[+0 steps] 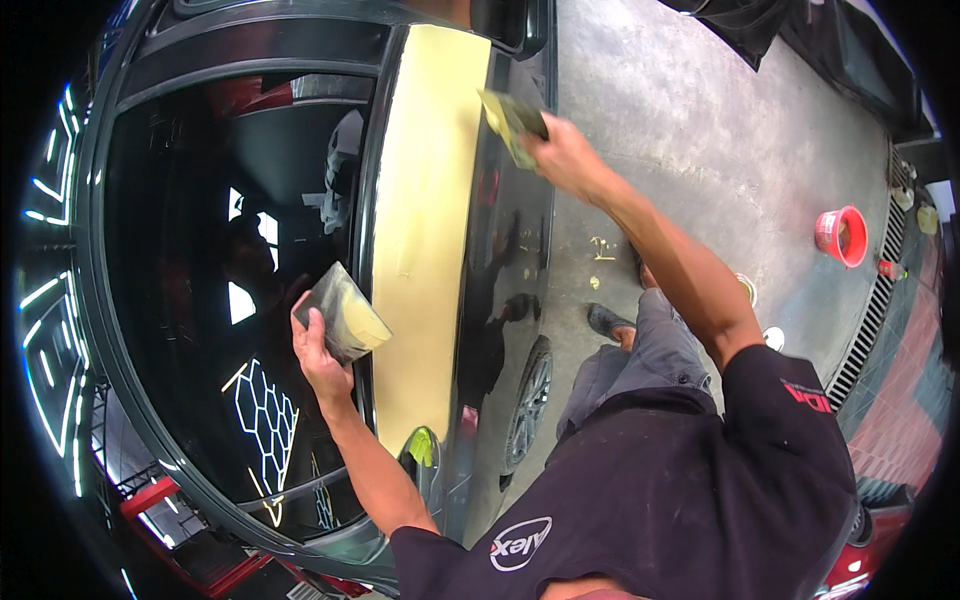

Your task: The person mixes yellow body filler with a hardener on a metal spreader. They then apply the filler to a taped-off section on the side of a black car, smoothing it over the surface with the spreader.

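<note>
My left hand (322, 368) grips a dark flat plate (325, 330) that carries a smear of yellow paste, held over the car's dark window glass beside the coated strip. My right hand (568, 158) is closed on a dark, flat spreader (522, 125) with yellow paste along its edge. It hovers just off the right side of the strip, slightly blurred. A long, pale yellow layer (425, 230) covers a narrow panel of the glossy black car, with a small mark near its middle. At its near end lies a bright green patch (421, 447).
A red bucket (843, 238) stands on the grey floor to the right, near a drain grate (868, 330). Yellow drips (600, 248) spot the floor beside the car. A car wheel (530, 405) is close to my legs. Dark covers (850, 65) hang at the upper right.
</note>
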`<state>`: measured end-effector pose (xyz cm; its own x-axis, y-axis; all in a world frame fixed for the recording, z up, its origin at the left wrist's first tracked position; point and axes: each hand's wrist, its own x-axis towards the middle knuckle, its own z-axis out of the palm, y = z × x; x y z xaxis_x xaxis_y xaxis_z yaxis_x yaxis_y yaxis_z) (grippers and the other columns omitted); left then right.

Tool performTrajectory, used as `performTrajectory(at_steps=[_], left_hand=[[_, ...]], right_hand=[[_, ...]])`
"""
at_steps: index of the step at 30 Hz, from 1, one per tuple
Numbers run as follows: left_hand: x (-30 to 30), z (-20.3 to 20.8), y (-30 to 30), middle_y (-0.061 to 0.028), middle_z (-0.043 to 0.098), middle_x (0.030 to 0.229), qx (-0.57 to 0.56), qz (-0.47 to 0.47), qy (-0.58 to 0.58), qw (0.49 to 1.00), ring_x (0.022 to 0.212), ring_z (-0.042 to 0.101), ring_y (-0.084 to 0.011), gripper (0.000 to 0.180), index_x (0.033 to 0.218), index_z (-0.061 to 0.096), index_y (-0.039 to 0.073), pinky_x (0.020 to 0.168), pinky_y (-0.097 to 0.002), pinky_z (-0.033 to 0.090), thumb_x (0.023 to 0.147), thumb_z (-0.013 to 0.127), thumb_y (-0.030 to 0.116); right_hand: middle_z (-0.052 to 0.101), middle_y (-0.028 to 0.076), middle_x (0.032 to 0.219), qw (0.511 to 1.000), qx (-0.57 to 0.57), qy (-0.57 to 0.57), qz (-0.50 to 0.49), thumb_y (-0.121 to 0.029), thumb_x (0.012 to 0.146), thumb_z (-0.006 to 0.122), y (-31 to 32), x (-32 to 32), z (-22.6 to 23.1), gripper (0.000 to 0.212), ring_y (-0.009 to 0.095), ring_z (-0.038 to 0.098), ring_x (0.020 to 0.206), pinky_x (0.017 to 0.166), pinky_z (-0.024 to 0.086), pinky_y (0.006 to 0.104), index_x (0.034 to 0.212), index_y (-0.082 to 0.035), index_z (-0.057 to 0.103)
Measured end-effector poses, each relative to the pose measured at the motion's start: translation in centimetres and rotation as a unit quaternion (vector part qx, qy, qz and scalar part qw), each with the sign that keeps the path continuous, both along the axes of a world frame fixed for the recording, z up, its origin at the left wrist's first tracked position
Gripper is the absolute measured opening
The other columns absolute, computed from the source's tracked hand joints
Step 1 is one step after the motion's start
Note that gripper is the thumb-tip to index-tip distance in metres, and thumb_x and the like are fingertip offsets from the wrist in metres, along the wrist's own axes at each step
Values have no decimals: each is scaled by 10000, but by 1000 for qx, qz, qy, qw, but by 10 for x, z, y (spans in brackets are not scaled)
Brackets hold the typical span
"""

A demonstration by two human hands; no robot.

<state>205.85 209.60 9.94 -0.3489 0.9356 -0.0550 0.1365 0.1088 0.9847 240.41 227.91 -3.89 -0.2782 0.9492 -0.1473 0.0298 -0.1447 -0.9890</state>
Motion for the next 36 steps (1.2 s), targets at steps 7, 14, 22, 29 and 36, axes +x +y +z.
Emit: performTrajectory(at_steps=[7,14,22,29,36], left_hand=[[-30,-15,-8,-185,641,1279,-4,9,-90,996,1097,688,-290,415,1438,459,4,963,-403,568,1094,472,237],[-40,-16,-16,-210,668,1164,-31,-2,-99,995,951,726,-352,395,1359,484,16,844,-457,617,1066,516,279],[-46,-20,-15,-195,675,1132,-40,9,-94,995,934,735,-337,412,1313,489,1,826,-490,642,1040,556,303],[-48,-23,-21,-179,681,1081,-36,13,-80,996,876,722,-332,397,1364,490,32,784,-429,617,1084,487,315],[-58,-25,-24,-154,663,1154,-50,18,-41,998,1039,694,-256,388,1264,544,-41,956,-372,558,1048,545,281]], right_hand=[[666,194,1268,948,229,-128,-181,-93,994,484,109,-70,-18,409,361,639,1163,1027,497,428,1376,-87,628],[646,137,1337,906,305,-175,-236,8,899,540,128,-110,-33,526,393,600,1178,1044,485,482,1390,-148,649],[658,155,1254,879,351,-197,-256,16,867,576,140,-127,-43,549,389,602,1173,1037,477,482,1389,-137,652],[634,191,1286,886,350,-198,-230,-24,900,578,127,-124,-46,523,386,583,1195,1052,459,506,1385,-203,656],[631,187,1273,876,360,-206,-245,-22,884,588,138,-129,-52,529,377,582,1177,1031,466,502,1369,-217,669]])
